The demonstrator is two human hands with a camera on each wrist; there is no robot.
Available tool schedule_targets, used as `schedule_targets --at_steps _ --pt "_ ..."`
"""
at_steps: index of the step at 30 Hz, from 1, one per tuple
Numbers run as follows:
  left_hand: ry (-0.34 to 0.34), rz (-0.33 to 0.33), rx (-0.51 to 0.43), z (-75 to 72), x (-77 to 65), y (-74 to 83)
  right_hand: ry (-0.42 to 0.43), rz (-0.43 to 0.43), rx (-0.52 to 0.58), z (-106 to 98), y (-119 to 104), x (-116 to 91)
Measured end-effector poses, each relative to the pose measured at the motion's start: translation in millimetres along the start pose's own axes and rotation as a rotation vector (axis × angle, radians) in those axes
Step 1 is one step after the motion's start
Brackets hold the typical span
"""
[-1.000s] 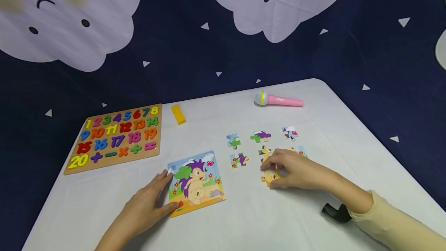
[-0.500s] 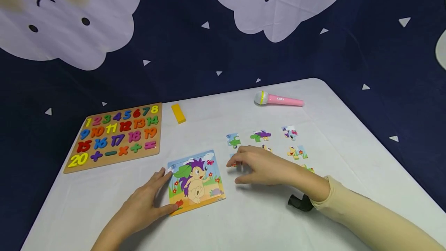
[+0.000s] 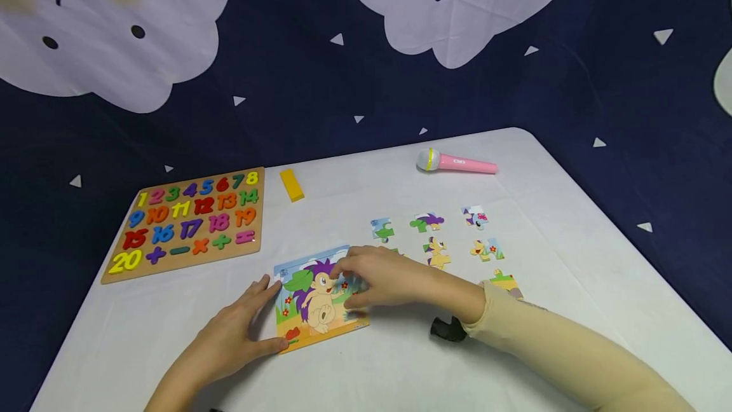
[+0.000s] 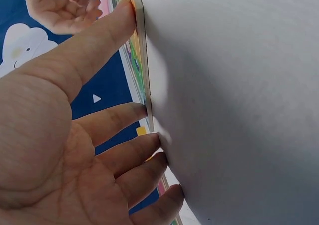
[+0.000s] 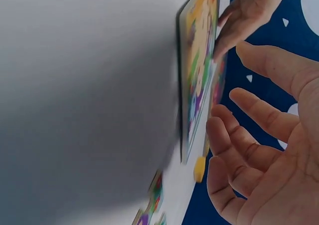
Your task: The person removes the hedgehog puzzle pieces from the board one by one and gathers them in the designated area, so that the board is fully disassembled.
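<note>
A square picture board (image 3: 320, 318) with a purple-spined hedgehog lies in front of me. My left hand (image 3: 231, 336) rests at its left side, fingers extended; in the left wrist view the thumb (image 4: 107, 28) and index finger touch the board's edge. My right hand (image 3: 389, 278) is over the board's right part, its fingers loosely bent. From the right wrist view, that hand (image 5: 269, 145) has nothing between thumb and fingers and appears apart from the board. Several loose jigsaw pieces lie right of it, among them a green-leaf piece (image 3: 383, 230) and a body piece (image 3: 437, 254); the right arm hides others.
A wooden number board (image 3: 189, 224) lies at the back left, beside a yellow block (image 3: 292, 185). Toward the back right is a pink toy microphone (image 3: 457, 162). A black object (image 3: 448, 329) sits beneath the right wrist. Behind the white table (image 3: 354, 374) hangs dark blue cloud-print cloth (image 3: 297, 68).
My right hand has moved left, from over the loose jigsaw pieces to over the hedgehog board, uncovering pieces on the right. My left hand has stayed at the board's left side.
</note>
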State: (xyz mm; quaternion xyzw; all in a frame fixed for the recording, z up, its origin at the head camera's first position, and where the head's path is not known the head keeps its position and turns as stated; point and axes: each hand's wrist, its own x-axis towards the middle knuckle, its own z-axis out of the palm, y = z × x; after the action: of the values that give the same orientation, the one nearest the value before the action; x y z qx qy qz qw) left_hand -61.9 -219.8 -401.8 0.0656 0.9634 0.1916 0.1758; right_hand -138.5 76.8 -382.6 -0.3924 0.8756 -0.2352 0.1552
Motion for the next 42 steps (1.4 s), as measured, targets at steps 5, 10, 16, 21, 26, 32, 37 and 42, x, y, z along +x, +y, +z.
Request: schedule_targets --at_steps 5,10,16,21,26,32,37,42 --pt "-0.008 0.001 0.000 -0.5 -0.5 -1.3 -0.035 -0.024 0.020 5.5 -7.7 15.9" --pt "-0.006 0.013 0.007 -0.8 -0.1 -2.5 -0.076 -0.053 0.036 12.2 -11.9 27.8" --pt "-0.005 0.017 0.013 -1.3 0.2 -1.9 -0.118 -0.063 0.036 20.6 -19.6 38.9" --pt "-0.012 0.000 0.016 -2.1 0.1 -0.7 -0.143 -0.054 0.051 23.7 -25.4 45.9" --pt "-0.016 -0.005 0.022 -3.2 1.9 0.4 -0.150 -0.045 0.069 26.0 -29.5 51.9" --pt "-0.014 0.002 0.021 -3.8 1.1 0.9 -0.141 -0.066 0.123 31.0 -30.8 57.3" --pt "-0.007 0.005 0.024 -3.8 0.8 0.5 -0.153 -0.063 0.148 34.0 -33.2 60.0" --pt "-0.004 0.005 0.020 -2.3 0.6 -0.3 -0.159 -0.061 0.121 34.9 -34.9 60.8"
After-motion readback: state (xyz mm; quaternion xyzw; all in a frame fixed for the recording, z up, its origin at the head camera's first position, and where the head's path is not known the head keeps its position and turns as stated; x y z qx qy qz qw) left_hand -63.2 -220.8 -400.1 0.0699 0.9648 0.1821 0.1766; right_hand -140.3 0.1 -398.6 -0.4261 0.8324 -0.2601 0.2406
